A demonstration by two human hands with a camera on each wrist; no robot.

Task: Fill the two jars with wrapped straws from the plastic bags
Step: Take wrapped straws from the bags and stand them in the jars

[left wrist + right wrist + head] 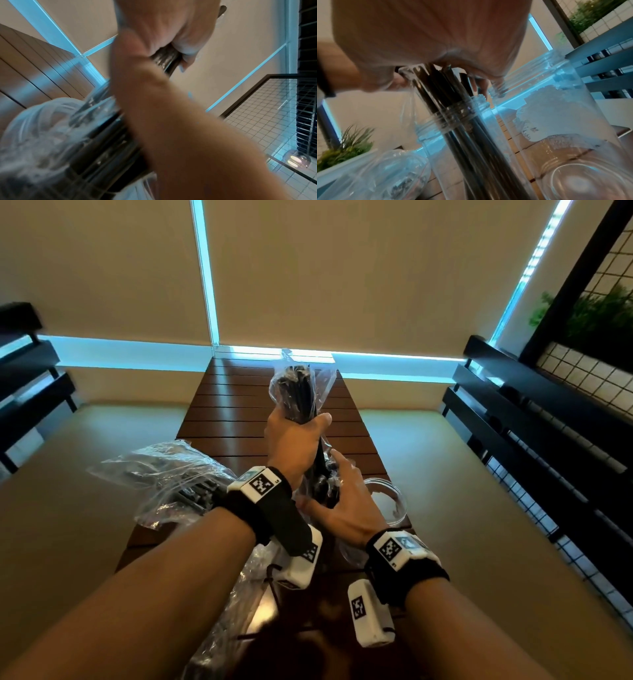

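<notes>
My left hand (294, 440) grips a bundle of black wrapped straws (298, 392) upright, with its clear plastic bag still loose round the top. The bundle's lower end stands inside a clear jar (436, 120), mostly hidden behind my hands in the head view. My right hand (342, 505) lies lower, thumb and fingers round the straws (453, 102) just above that jar's mouth. A second clear jar (390, 501) stands empty close to the right, with a torn white label (547, 115). The left wrist view shows my fingers (163, 27) wrapped round the straws (166, 58), blurred.
A crumpled clear bag of straws (164, 470) lies on the left of the slatted wooden table (239, 405); another bag (236, 618) lies near the front edge. Black benches (513, 412) flank the table. A wire grid with a plant (596, 313) stands at the right.
</notes>
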